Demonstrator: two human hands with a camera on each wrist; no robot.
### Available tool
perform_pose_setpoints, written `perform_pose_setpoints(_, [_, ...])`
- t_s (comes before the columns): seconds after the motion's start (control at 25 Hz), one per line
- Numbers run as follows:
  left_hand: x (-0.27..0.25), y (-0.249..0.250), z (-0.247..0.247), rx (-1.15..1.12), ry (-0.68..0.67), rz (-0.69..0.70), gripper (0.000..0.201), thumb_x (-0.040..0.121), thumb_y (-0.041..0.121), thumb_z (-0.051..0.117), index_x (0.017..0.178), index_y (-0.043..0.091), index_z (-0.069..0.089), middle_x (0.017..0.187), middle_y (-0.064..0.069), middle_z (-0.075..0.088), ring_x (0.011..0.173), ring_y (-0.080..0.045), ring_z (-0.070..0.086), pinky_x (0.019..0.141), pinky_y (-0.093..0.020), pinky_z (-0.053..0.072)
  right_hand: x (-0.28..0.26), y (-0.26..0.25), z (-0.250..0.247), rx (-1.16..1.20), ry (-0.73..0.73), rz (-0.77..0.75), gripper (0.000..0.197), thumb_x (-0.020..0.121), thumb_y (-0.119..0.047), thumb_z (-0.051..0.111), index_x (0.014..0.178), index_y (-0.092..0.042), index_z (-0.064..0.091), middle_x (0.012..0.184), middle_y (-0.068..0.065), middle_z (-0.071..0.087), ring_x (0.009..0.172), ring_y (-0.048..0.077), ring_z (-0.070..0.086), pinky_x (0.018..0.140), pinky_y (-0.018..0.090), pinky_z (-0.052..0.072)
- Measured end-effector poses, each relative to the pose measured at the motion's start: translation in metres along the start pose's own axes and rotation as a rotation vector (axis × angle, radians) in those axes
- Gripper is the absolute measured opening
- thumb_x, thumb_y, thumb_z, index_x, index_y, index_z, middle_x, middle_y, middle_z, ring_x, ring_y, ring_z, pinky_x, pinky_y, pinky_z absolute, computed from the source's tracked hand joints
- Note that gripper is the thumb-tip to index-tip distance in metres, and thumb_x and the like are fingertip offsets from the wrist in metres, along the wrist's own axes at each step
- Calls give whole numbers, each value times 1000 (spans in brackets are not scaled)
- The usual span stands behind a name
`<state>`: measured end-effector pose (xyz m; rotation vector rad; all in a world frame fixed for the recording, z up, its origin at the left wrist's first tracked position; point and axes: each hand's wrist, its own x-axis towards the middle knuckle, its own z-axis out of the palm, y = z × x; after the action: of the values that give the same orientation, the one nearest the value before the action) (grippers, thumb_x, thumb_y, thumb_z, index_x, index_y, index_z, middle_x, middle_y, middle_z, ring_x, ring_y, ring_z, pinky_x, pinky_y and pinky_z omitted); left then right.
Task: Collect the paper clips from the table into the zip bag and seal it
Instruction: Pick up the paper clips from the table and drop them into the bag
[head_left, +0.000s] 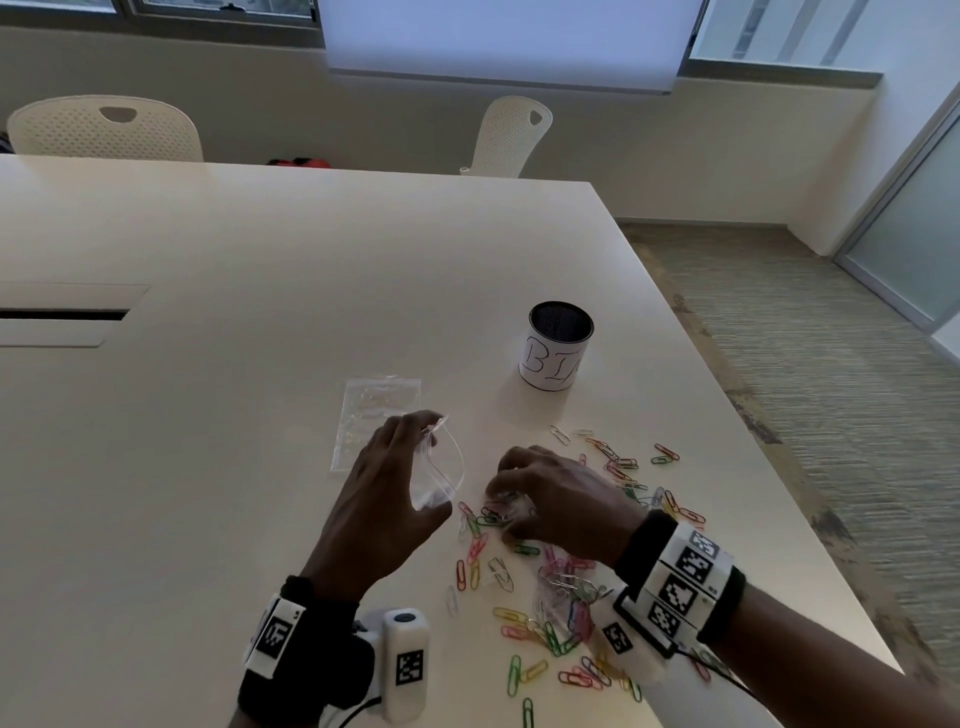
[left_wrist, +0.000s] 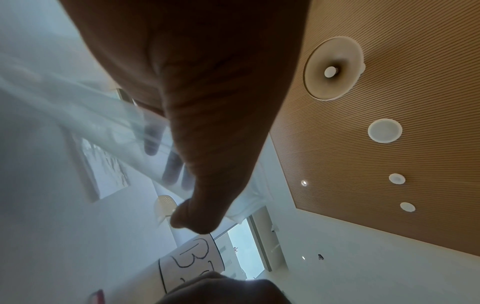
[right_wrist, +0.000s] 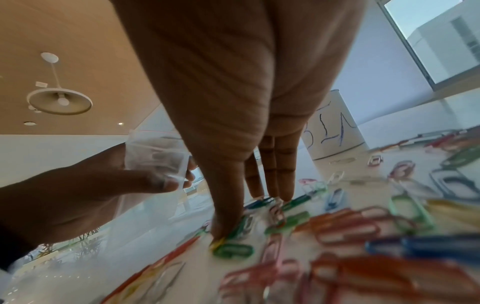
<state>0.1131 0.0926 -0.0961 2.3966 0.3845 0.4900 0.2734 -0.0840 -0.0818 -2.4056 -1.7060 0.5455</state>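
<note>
A: Quick, table (head_left: 260, 260) first. What sat where?

B: Everything keyed off the cup (head_left: 558, 348) marked BIN. A flat pack of spare bags (head_left: 363, 410) lay left of the cup. The zip bag (head_left: 441, 467) hung off the table, nearer you than the cup and a bit left of it. The paper clips (head_left: 561, 587) were spread from just in front of the cup back toward you, thickest well in front of it.

A: Hands?

B: Your left hand (head_left: 384, 499) pinched the zip bag by one lip, thumb against fingers, mouth gaping toward the cup side. Your right hand (head_left: 561, 499) was down on the clips in front of the cup, just beside the bag. Its fingers (right_wrist: 285, 181) were fairly straight with the tips on the clips, and the thumb (right_wrist: 226, 216) was planted a little apart. Nothing was lifted that I could tell.

A: So the step was gathering a bunch. How to do it well?

B: My read: you needed to rake thumb and fingertips together so the clips bunched before the lift. They lay flat and slick, so a shallow pinch would likely have taken one or two. You'd have done better with the bag mouth low beside the pile, lip held wide, so strays dropped in and not toward the cup.
</note>
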Motion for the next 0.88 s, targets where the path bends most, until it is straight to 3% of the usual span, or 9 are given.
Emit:
perform_pose_setpoints(0.16, [-2, 2, 2, -10, 4, 5, 82, 75, 22, 86, 143, 27, 41, 126, 14, 48, 116, -6, 49, 97, -24, 42, -5, -8, 12, 40, 86, -13, 24, 101, -22, 62, 124, -21, 69, 130, 0, 63, 114, 13, 60, 100, 31, 55])
perform_pose_setpoints(0.36, [-2, 1, 4, -40, 23, 13, 82, 76, 22, 86, 144, 27, 40, 124, 13, 49, 115, -4, 48, 98, -22, 42, -6, -18, 13, 10, 130, -13, 22, 106, -16, 52, 116, -14, 71, 115, 5, 68, 98, 15, 68, 90, 28, 59])
perform_pose_setpoints(0.52, [-2, -3, 7, -75, 16, 12, 81, 77, 30, 86, 144, 27, 40, 123, 12, 51, 115, -7, 51, 97, -23, 44, -4, -8, 9, 100, 179, 47, 15, 101, -11, 60, 106, -11, 74, 104, 4, 73, 87, 14, 72, 81, 27, 63])
perform_pose_setpoints(0.68, [-2, -5, 9, -84, 19, 15, 81, 77, 33, 86, 143, 29, 40, 123, 14, 51, 115, -6, 51, 97, -22, 44, -8, 5, -5, 401, 272, 205, 9, 89, -12, 78, 99, -13, 79, 95, 1, 79, 82, 9, 75, 83, 28, 64])
perform_pose_setpoints(0.8, [-2, -4, 10, -92, 16, 14, 82, 76, 36, 84, 144, 29, 40, 125, 15, 49, 114, -2, 49, 95, -14, 40, -14, 0, -23, 644, 330, 285, 10, 85, -10, 83, 93, -13, 80, 85, 4, 80, 78, 17, 78, 81, 35, 66])
perform_pose_setpoints(0.88, [-2, -3, 12, -90, 18, 21, 83, 76, 32, 86, 144, 30, 39, 127, 15, 49, 115, -1, 49, 96, -16, 40, -17, -11, -36, 694, 348, 257, 10, 84, -9, 83, 93, -13, 80, 82, 5, 80, 77, 19, 78, 81, 35, 66])
